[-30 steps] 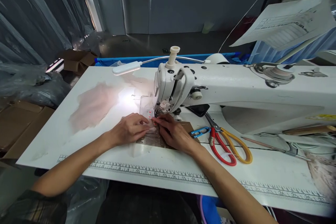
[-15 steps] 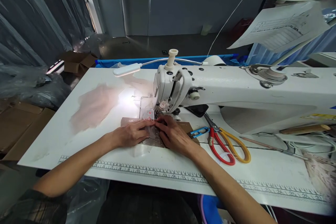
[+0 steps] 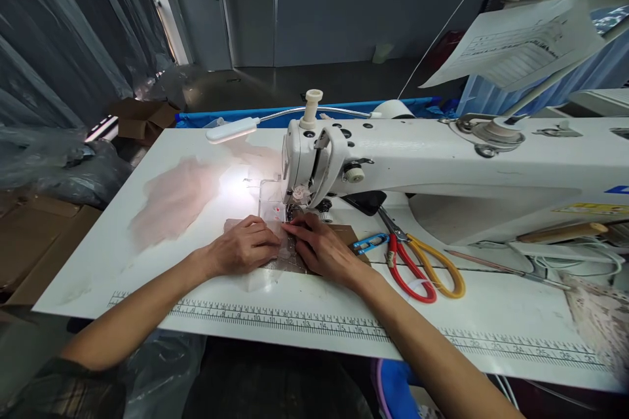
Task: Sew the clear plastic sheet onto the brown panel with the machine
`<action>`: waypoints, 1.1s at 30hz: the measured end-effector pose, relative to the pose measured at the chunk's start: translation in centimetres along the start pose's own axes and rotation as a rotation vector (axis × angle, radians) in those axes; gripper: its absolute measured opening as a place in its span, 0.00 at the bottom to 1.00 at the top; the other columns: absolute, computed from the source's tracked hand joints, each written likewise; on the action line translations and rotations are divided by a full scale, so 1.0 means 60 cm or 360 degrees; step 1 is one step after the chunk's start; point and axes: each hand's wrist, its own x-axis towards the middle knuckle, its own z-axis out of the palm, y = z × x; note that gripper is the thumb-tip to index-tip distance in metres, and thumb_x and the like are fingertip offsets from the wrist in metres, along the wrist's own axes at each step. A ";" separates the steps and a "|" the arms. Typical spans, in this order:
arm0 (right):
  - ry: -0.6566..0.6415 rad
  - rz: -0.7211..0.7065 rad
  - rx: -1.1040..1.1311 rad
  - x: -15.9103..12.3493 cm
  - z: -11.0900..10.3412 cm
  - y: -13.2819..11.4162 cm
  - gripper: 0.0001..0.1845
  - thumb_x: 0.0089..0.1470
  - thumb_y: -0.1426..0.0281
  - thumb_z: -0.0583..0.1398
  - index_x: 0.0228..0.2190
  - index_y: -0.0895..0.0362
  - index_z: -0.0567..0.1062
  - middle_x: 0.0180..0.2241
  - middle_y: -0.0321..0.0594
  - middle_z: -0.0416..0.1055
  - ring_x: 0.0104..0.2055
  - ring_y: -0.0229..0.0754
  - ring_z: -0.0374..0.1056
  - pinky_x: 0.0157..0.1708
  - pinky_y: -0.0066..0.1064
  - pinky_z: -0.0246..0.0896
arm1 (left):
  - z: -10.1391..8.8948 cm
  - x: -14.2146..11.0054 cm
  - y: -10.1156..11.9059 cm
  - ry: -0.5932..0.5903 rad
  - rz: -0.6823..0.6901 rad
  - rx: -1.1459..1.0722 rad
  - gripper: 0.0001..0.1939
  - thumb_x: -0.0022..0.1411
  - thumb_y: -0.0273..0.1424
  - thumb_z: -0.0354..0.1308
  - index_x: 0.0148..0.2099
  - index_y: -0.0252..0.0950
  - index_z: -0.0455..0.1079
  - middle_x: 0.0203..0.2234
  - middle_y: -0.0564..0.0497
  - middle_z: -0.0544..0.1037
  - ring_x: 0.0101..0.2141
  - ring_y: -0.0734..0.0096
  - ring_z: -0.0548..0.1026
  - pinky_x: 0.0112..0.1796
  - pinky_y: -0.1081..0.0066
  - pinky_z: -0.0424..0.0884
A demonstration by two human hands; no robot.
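Under the needle end of a white sewing machine point(image 3: 319, 163), both hands work on a thin, see-through piece of fabric point(image 3: 284, 250). My left hand point(image 3: 243, 247) rests on its left side, fingers bent and closed on the fabric. Across a small gap, my right hand point(image 3: 322, 247) has its index finger stretched toward the presser foot, its fingers closed on the fabric's right edge. The presser foot and needle are partly hidden by the right fingers. A brown board point(image 3: 346, 236) lies beneath the hands, and a clear plate point(image 3: 270, 209) with red marks sits behind them.
Right of my hands lie blue thread snips point(image 3: 369, 243) and scissors point(image 3: 417, 262) with red and yellow handles. Sheer pink fabric point(image 3: 171, 203) is spread at left. A lamp point(image 3: 232, 131) lights the table. Lace point(image 3: 597, 314) lies far right; a ruler strip point(image 3: 304, 322) runs along the front.
My left fingers have drawn back and bent, parting from the right fingertips. My right hand stays near the presser foot. The whole view has shifted slightly.
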 end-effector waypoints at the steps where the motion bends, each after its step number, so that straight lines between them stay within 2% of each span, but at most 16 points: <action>1: -0.0008 -0.0014 -0.0014 0.001 0.000 0.000 0.21 0.58 0.75 0.50 0.51 0.55 0.73 0.47 0.50 0.67 0.47 0.48 0.67 0.48 0.46 0.68 | 0.002 0.000 0.000 0.0003 0.0003 -0.0015 0.05 0.64 0.23 0.55 0.36 0.36 0.72 0.36 0.50 0.80 0.36 0.72 0.75 0.40 0.67 0.71; 7: 0.0015 -0.0060 -0.0127 -0.004 0.008 0.004 0.21 0.58 0.76 0.50 0.50 0.60 0.74 0.47 0.54 0.67 0.48 0.50 0.66 0.48 0.46 0.68 | 0.009 -0.001 0.007 0.0010 -0.0075 -0.0095 0.06 0.65 0.24 0.53 0.36 0.33 0.71 0.33 0.48 0.80 0.33 0.70 0.75 0.35 0.69 0.72; 11: 0.0029 -0.0061 -0.0139 -0.009 0.011 0.003 0.22 0.57 0.77 0.51 0.51 0.59 0.73 0.47 0.54 0.68 0.49 0.51 0.66 0.48 0.48 0.68 | 0.008 -0.004 0.011 -0.0078 -0.0181 -0.0119 0.07 0.65 0.27 0.52 0.36 0.32 0.71 0.31 0.48 0.79 0.32 0.70 0.75 0.34 0.68 0.70; 17: 0.0057 -0.0053 -0.0040 -0.012 0.010 0.004 0.22 0.57 0.77 0.51 0.52 0.60 0.72 0.47 0.54 0.68 0.49 0.50 0.66 0.50 0.47 0.67 | 0.005 -0.006 0.008 -0.0088 -0.0070 -0.0001 0.08 0.66 0.27 0.53 0.36 0.35 0.72 0.35 0.50 0.79 0.33 0.70 0.74 0.36 0.66 0.67; 23: 0.0054 -0.0007 0.0135 -0.012 0.004 0.007 0.22 0.57 0.77 0.51 0.52 0.57 0.72 0.47 0.50 0.67 0.50 0.48 0.66 0.51 0.47 0.67 | 0.000 0.001 0.011 -0.0047 -0.0088 0.0082 0.08 0.66 0.27 0.53 0.35 0.35 0.73 0.35 0.50 0.79 0.32 0.72 0.72 0.36 0.67 0.65; 33: 0.0061 -0.0052 0.0080 -0.015 0.008 0.008 0.20 0.57 0.77 0.52 0.49 0.58 0.74 0.44 0.51 0.66 0.47 0.47 0.66 0.49 0.45 0.69 | 0.009 -0.003 0.012 -0.0034 -0.0080 0.0074 0.10 0.66 0.27 0.53 0.33 0.35 0.73 0.34 0.50 0.79 0.32 0.71 0.72 0.35 0.67 0.66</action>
